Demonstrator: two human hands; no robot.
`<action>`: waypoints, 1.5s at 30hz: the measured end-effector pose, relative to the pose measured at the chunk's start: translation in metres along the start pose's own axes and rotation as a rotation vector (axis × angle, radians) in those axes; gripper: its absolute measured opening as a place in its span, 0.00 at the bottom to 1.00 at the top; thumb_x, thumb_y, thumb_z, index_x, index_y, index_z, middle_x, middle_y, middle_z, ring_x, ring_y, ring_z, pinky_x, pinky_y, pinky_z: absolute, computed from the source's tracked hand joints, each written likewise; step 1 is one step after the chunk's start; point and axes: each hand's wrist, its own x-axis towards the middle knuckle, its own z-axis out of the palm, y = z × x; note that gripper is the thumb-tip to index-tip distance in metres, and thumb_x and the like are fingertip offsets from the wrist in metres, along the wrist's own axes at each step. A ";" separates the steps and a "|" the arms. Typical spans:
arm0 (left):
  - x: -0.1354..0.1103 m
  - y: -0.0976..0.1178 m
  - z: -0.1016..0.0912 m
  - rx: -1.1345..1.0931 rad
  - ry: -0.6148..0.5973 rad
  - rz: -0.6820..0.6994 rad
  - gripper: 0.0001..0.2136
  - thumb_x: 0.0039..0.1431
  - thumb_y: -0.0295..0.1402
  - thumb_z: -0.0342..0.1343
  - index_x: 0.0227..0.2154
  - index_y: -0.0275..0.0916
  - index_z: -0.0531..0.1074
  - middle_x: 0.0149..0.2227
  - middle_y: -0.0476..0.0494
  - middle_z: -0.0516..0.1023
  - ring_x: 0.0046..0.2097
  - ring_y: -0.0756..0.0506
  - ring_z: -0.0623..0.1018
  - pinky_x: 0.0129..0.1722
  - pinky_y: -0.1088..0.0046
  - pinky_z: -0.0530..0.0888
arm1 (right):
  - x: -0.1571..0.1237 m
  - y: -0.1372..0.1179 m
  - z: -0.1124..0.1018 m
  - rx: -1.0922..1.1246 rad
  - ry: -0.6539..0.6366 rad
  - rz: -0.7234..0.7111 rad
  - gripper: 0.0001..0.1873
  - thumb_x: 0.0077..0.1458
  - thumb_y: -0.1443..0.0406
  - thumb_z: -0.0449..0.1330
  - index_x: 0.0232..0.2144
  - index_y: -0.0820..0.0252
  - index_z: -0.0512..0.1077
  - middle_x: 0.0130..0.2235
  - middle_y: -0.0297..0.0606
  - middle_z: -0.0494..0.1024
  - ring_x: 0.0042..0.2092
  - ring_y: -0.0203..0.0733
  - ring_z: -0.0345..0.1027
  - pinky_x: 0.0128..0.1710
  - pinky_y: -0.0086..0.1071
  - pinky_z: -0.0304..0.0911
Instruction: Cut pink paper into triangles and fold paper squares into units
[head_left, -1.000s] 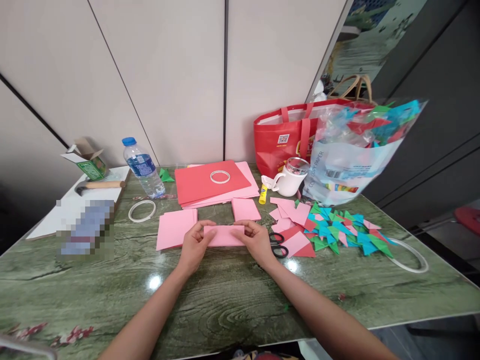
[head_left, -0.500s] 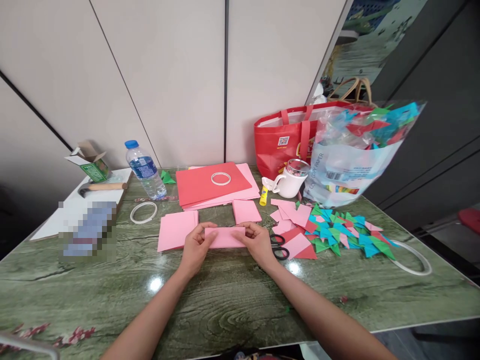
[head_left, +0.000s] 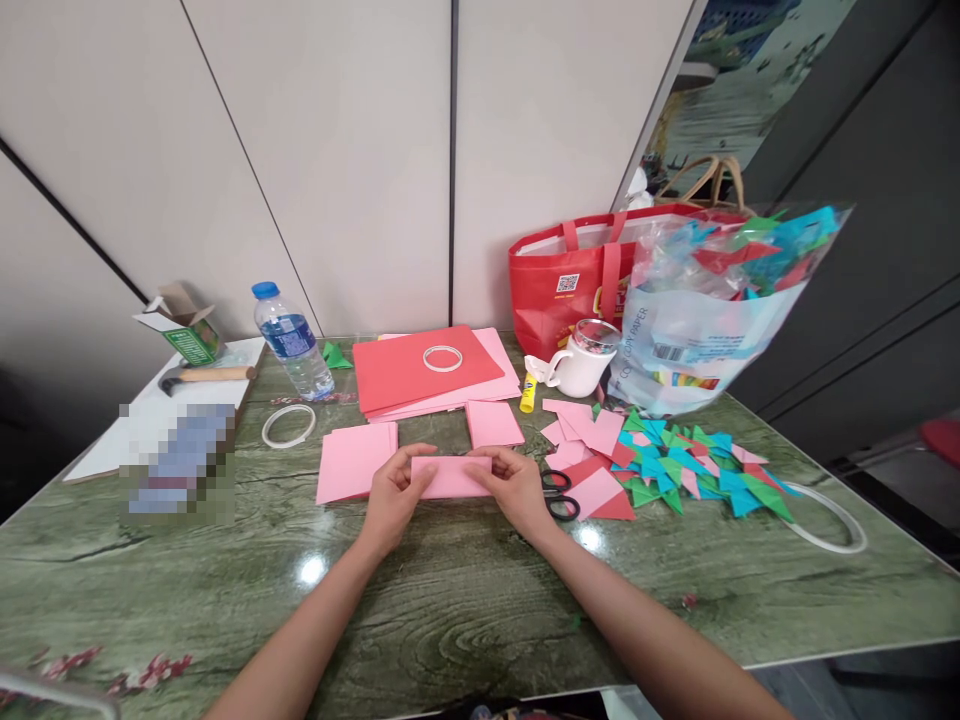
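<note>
Green marbled table (head_left: pixel 465 600) against pale wall panels, dark cabinets off to the right. Both hands meet mid-table on a folded pink paper strip (head_left: pixel 451 477). The strip lies flat or nearly flat on the surface, long axis running left to right across the view, upper edge away from the person. Left hand (head_left: pixel 391 495) pinches its left end, right hand (head_left: pixel 514 488) its right end, thumbs on top; the grip is closed on the paper at both ends, and neither hand is nearer than the other. The middle of the strip shows bare between them. Whether the underside fingers are tucked beneath the paper or resting on the table cannot be told, and the strip's lower edge is partly hidden by the knuckles. Just left of the strip, touching or slightly under it, a stack of pink squares (head_left: pixel 352 475); a single pink square (head_left: pixel 493 422) sits beyond. Scissors (head_left: pixel 561 493) lie just beside the right hand, blades hidden under pink scraps. Further right, a heap of folded triangles (head_left: pixel 690 468). At the back, red sheets (head_left: pixel 420 368) with a tape ring (head_left: pixel 442 357) on top, and a water bottle (head_left: pixel 292 340). A patch on the left is blurred out.
</note>
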 end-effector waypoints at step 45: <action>0.000 0.017 -0.005 0.276 0.018 0.164 0.08 0.47 0.29 0.58 0.32 0.42 0.78 0.37 0.48 0.79 0.39 0.40 0.79 0.43 0.63 0.75 | -0.003 -0.003 0.006 0.069 -0.188 0.128 0.15 0.42 0.56 0.64 0.27 0.63 0.71 0.23 0.33 0.72 0.22 0.34 0.64 0.22 0.28 0.62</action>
